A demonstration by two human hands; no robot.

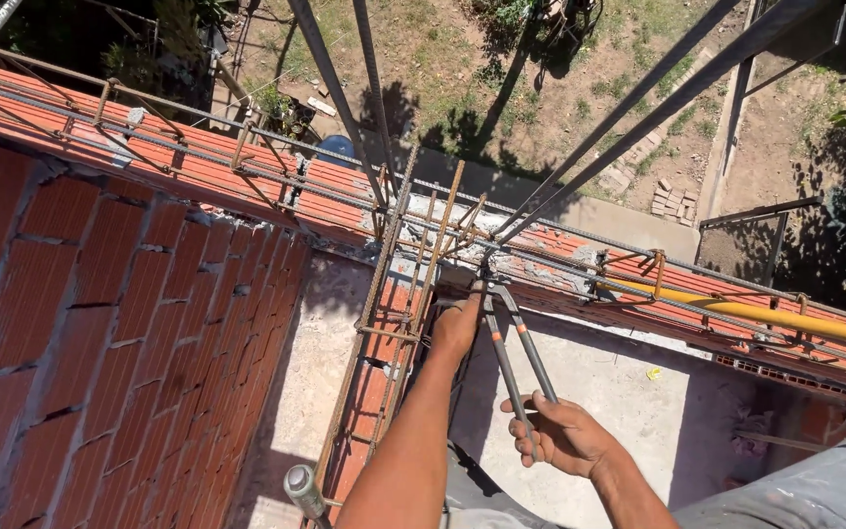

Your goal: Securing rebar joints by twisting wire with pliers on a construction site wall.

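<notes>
My right hand (560, 433) grips the two long handles of metal nippers (513, 338), whose jaws sit at a rebar joint (485, 263) on top of the brick wall. My left hand (456, 321) reaches forward and rests against the rebar cage (405, 284) just left of the nippers' head; its fingers are hidden, so what it holds cannot be made out. Rusty bars and stirrups cross at the wall corner where both hands work.
A red hollow-brick wall (119, 313) drops away at left. Rebar cages run along the wall tops (149, 147). A yellow pipe (736, 312) lies along the right wall. Vertical bars (629, 108) rise toward me. A concrete floor (629, 392) and a grassy yard (560, 69) lie far below.
</notes>
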